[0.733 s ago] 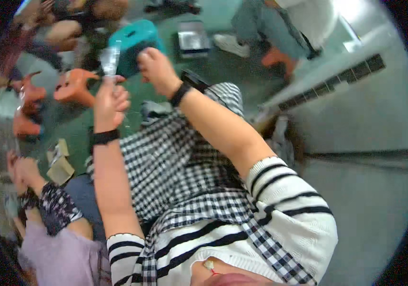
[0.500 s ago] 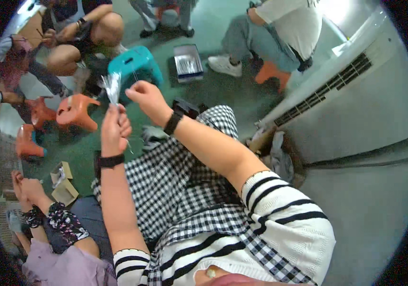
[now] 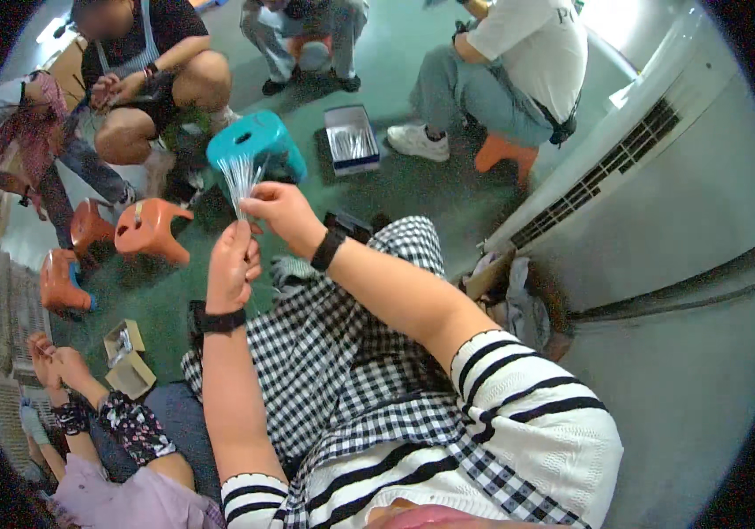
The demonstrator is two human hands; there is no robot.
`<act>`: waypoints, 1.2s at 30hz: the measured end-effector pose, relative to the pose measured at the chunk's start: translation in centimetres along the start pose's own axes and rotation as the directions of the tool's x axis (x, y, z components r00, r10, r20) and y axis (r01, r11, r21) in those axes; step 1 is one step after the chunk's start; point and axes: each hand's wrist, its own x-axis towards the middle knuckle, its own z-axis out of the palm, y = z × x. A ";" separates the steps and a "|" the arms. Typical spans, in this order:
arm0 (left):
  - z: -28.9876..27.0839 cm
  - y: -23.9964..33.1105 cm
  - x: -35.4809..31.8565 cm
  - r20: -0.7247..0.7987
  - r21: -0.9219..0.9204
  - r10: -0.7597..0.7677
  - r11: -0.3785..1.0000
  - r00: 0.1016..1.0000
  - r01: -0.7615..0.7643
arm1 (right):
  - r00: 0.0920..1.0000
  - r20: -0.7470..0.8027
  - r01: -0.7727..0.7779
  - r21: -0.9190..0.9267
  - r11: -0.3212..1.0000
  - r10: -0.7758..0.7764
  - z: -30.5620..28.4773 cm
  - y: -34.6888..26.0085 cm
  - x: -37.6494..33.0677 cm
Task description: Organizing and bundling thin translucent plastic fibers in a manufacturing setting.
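Note:
A bundle of thin silvery strands (image 3: 238, 181) fans out upward in front of me, ahead of my lap. Closed around its lower end is my left hand (image 3: 234, 264), palm side partly visible. My right hand (image 3: 286, 213) pinches at the right side of the bundle, just above the left fingers; its fingertips touch the strands. Whether it grips one strand or several is too small to tell. Each of my wrists wears a black band. The checked apron (image 3: 307, 353) covers my lap below the hands.
Ahead is a teal stool (image 3: 258, 145), with an open box (image 3: 351, 139) of silvery pieces beyond it. Orange stools (image 3: 153, 227) stand at left, near a small carton (image 3: 130, 375). Several people sit around. A large pale metal cabinet (image 3: 650, 264) borders my right.
My right hand has come down and left onto the bundle; it was apart from it before. My left hand has shifted slightly right and lower in view. The whole view has moved a little.

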 end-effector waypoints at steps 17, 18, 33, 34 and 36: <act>0.4 -0.2 -0.9 0.274 -0.057 -0.023 0.998 0.961 0.040 | 0.969 -0.244 0.062 0.046 0.997 -0.049 -2.3 -0.7 1.5; 0.6 -0.1 -0.8 0.300 -0.106 -0.002 0.994 0.954 0.036 | 0.972 -0.236 0.032 0.086 0.996 -0.011 -2.5 -0.6 1.6; 1.5 -2.0 -1.8 0.410 0.153 -0.059 0.988 0.910 -0.005 | 0.996 0.076 0.045 -0.114 0.993 -0.036 -0.2 -4.6 -0.2; 1.7 -2.3 -1.5 0.451 0.173 -0.068 0.985 0.890 -0.012 | 0.998 0.061 0.027 -0.103 0.994 -0.021 -1.0 -4.0 0.0; 1.1 -2.7 -1.6 0.495 0.162 -0.088 0.987 0.864 0.008 | 0.995 -0.001 0.098 -0.147 0.984 -0.099 -0.2 -3.1 -0.2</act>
